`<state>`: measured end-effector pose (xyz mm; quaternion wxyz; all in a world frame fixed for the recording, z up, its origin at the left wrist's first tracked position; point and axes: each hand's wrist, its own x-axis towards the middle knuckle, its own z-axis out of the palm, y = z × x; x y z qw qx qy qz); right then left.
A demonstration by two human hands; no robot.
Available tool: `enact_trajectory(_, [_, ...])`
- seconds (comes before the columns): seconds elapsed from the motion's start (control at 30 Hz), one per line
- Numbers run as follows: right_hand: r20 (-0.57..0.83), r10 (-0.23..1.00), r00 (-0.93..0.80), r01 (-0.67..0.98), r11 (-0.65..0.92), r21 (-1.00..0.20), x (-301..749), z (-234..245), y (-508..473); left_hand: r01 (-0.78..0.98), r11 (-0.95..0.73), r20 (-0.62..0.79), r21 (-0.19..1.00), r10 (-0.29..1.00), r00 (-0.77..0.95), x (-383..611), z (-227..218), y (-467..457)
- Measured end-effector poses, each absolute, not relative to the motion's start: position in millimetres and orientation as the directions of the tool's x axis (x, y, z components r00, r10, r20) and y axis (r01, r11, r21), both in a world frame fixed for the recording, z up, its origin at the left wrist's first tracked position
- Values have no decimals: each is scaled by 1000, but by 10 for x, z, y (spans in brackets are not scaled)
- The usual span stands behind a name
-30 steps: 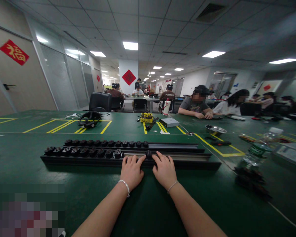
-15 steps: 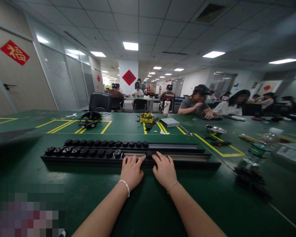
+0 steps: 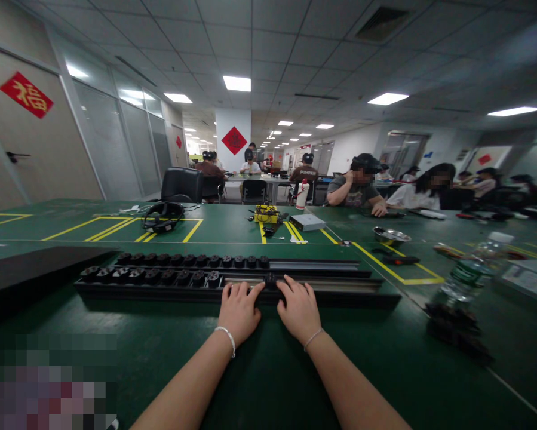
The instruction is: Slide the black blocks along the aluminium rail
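My left hand (image 3: 240,310) rests on the front edge of a long black track (image 3: 358,297), fingers apart. Its index fingertip reaches the left side of a small black socket module (image 3: 270,279). On that module's right side lies the index finger of my right hand (image 3: 299,312), its other fingers spread over the track edge. Neither hand is wrapped round anything. Left of the module, a row of black socket modules (image 3: 153,276) sits in the same track. A second track (image 3: 317,264) behind holds a similar row.
A dark flat panel (image 3: 39,272) is at the left. Beyond the tracks are a headset (image 3: 163,218), a yellow object with cables (image 3: 266,214) and a grey box (image 3: 307,223). At right stand a metal bowl (image 3: 390,236) and a water bottle (image 3: 469,275). People sit farther off.
The dark panel at the left has swung lower and reaches farther right, beside the tracks. A person across the table has raised a hand to the head. My hands stay in place.
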<state>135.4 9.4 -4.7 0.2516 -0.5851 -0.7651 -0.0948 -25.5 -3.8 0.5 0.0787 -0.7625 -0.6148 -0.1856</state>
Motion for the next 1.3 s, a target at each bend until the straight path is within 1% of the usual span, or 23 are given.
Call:
enact_trajectory(0.1, [491, 850, -190, 945, 295, -144, 1354, -41, 93, 969, -223, 365, 106, 915, 171, -250, 11, -40])
enact_trajectory(0.27, [495, 848, -191, 943, 299, -149, 1348, -37, 85, 968, -232, 392, 92, 902, 179, -255, 8, -42])
enact_trajectory(0.63, [497, 847, -187, 936, 308, -172, 1344, -56, 87, 968, -232, 371, 93, 910, 183, -257, 7, -42])
enact_trajectory(1.03, [512, 838, -191, 934, 316, -168, 1344, -59, 75, 970, -226, 392, 91, 903, 174, -252, 13, -47])
enact_trajectory(1.2, [496, 822, -281, 916, 384, -117, 1318, -46, 59, 969, -230, 387, 90, 904, 179, -244, 33, -57])
enact_trajectory(1.3, [475, 827, -302, 914, 392, -102, 1298, -46, 51, 971, -227, 380, 80, 907, 180, -240, 39, -54])
